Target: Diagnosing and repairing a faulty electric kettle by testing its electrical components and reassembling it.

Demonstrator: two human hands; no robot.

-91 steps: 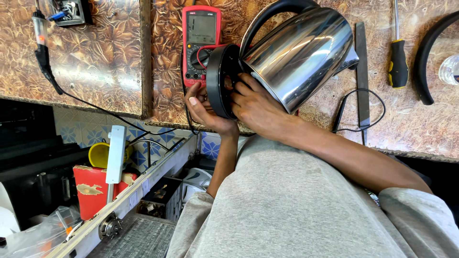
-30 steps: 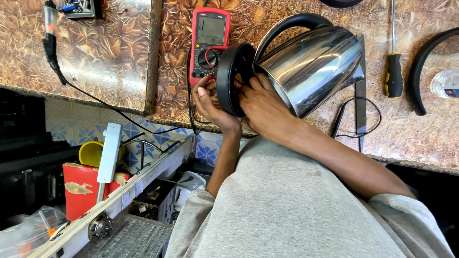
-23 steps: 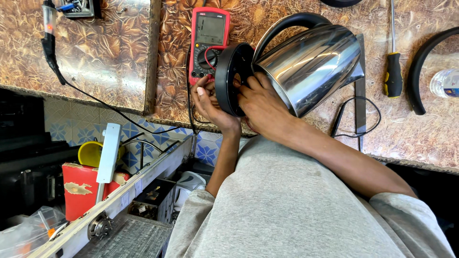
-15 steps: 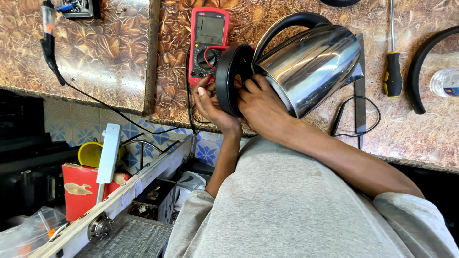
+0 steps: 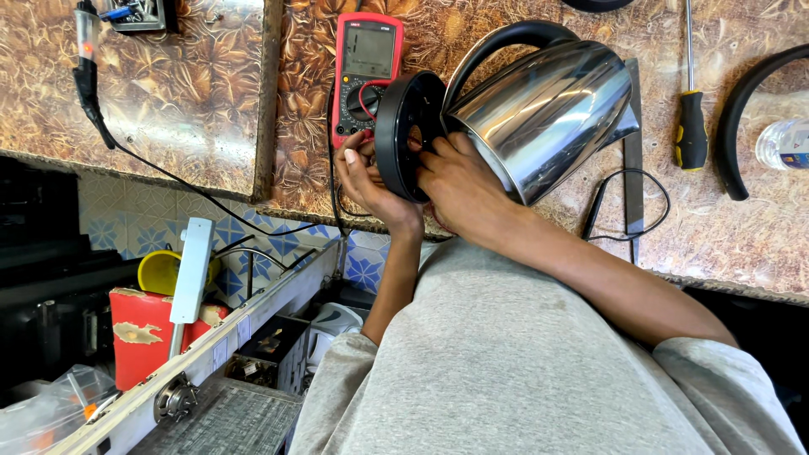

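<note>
Brown leaf-patterned countertop (image 5: 185, 93), seen from above, with blue-and-white patterned tiles (image 5: 253, 232) on the front below its edge. Lying on its side near the counter edge, a shiny steel electric kettle (image 5: 539, 118), black base (image 5: 403, 131) turned toward the body, black handle arching over the top. Left hand (image 5: 366, 177) curled against the base rim, fingertips hidden behind it; whether pinching something there, cannot tell. Right hand (image 5: 459, 181) pressed on the underside of the base, fingers bent, tips out of sight in the recess. Grey shirt (image 5: 506, 362) blocking the lower counter edge. Partly covered by the base, a red multimeter (image 5: 362, 72) with grey screen, dial half hidden. Right of the kettle, a thin black wire (image 5: 628, 206), a yellow-and-black screwdriver (image 5: 691, 118), a black curved band (image 5: 742, 109) cut off at the frame edge, and a clear bottle (image 5: 784, 143) with a blue-and-white label, only partly in view. Down left, a torn red box (image 5: 139, 333) beside a yellow cup (image 5: 160, 270); crumpled clear plastic (image 5: 50, 413) in the corner, contents unclear.
</note>
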